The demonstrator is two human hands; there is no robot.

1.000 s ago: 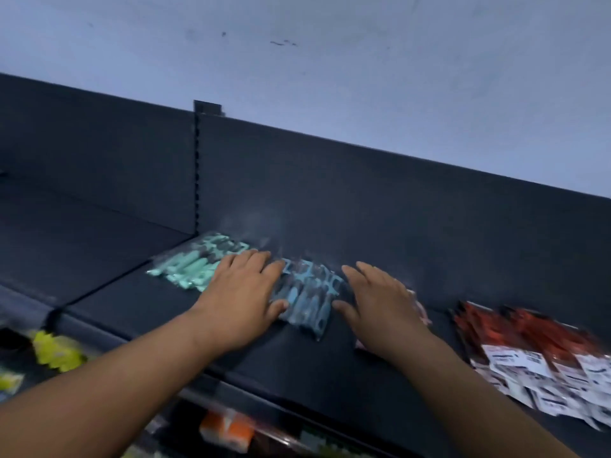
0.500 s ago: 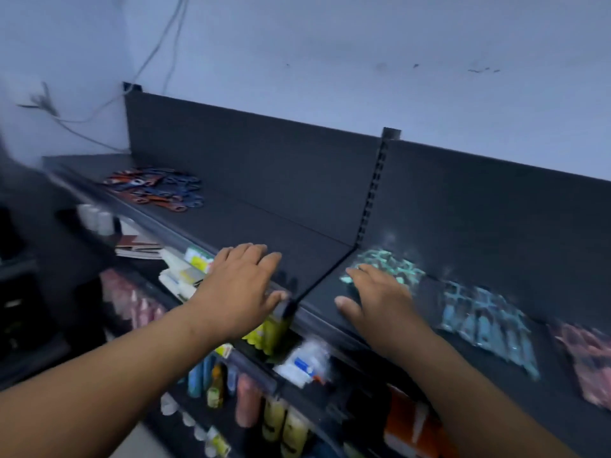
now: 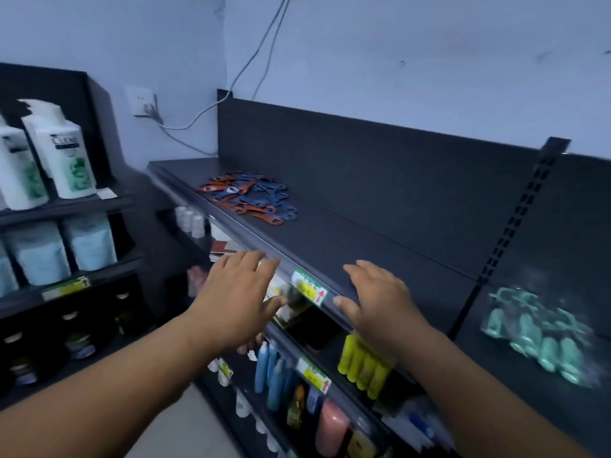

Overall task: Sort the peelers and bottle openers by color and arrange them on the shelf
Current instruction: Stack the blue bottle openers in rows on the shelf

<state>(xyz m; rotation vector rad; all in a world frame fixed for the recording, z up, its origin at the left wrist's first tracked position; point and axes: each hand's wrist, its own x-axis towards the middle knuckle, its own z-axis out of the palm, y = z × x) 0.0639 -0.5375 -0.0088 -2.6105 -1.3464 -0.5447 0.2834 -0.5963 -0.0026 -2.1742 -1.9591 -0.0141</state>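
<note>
Hands: left hand (image 3: 238, 292) and right hand (image 3: 377, 299) hover empty, fingers loosely spread, at the shelf (image 3: 363, 246) front edge; red and blue bottle openers (image 3: 251, 198) heaped unsorted far left, teal peelers (image 3: 539, 332) at right; step likely the openers, next move a reach leftward to split colours.

The shelf (image 3: 363, 246) looks like smooth, matt dark metal. At its far left end the bottle openers (image 3: 251, 196) look flat, matt-painted. Toward its right the peelers (image 3: 539, 335) sit in glossy clear plastic. Its front edge carries a shiny plastic strip (image 3: 309, 289)
</note>
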